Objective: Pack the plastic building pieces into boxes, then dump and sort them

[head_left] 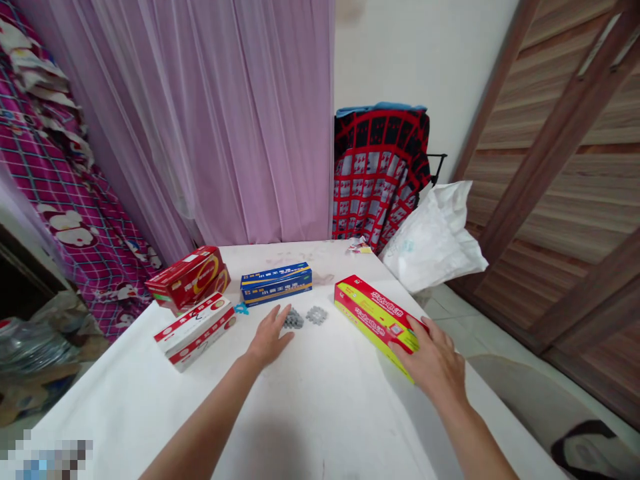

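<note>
On the right side of the white table, my right hand (435, 360) is wrapped over the near end of a long red and yellow box (373, 317). My left hand (271, 337) hovers or rests near the middle, its fingers apart and nothing in them. Just beyond its fingertips lies a small pile of grey notched pieces (294, 320). A flat grey snowflake-shaped piece (317, 315) lies to the right of that pile. Behind them stands a blue box (277, 284). A small blue notched piece (241, 309) sits left of the pile, beside a white and red box (195, 331).
A red box (187, 277) stands at the table's left edge. A crumpled wrapper (361, 246) lies at the far right corner. Off the right edge is a white plastic bag (435, 237), before a cloth-covered chair (380, 173). Purple curtains (260, 120) hang behind the table (320, 413).
</note>
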Demonstrator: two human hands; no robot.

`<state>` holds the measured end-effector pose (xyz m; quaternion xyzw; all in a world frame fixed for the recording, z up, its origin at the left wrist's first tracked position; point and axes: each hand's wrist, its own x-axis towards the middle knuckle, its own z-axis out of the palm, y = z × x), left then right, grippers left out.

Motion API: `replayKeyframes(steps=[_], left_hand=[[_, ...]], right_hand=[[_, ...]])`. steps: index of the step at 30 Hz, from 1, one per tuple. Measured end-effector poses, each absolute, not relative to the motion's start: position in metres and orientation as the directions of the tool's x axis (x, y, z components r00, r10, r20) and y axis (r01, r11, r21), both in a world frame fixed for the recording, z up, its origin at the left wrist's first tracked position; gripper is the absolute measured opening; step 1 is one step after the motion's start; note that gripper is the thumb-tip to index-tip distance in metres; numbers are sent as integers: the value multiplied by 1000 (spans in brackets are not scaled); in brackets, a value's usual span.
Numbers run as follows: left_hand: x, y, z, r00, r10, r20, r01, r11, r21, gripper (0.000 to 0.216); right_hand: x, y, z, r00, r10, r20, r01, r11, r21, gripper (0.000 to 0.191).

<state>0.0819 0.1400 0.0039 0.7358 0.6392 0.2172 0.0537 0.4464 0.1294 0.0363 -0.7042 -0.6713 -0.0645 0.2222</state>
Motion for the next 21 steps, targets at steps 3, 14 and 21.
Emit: replayKeyframes(steps=[3,14,21], left_hand=[[79,152,4,154,962,224,898,-231,374,52],[105,146,-3,129,961,246,889,-222,401,47],[178,140,-19,285,922,261,823,-375,426,45]], right_hand=[[450,131,27,77,906,416,971,26,-236,56],[447,120,29,47,893,448,961,82,-264,56],[449,121,22,54,881,469,953,94,-287,59]])
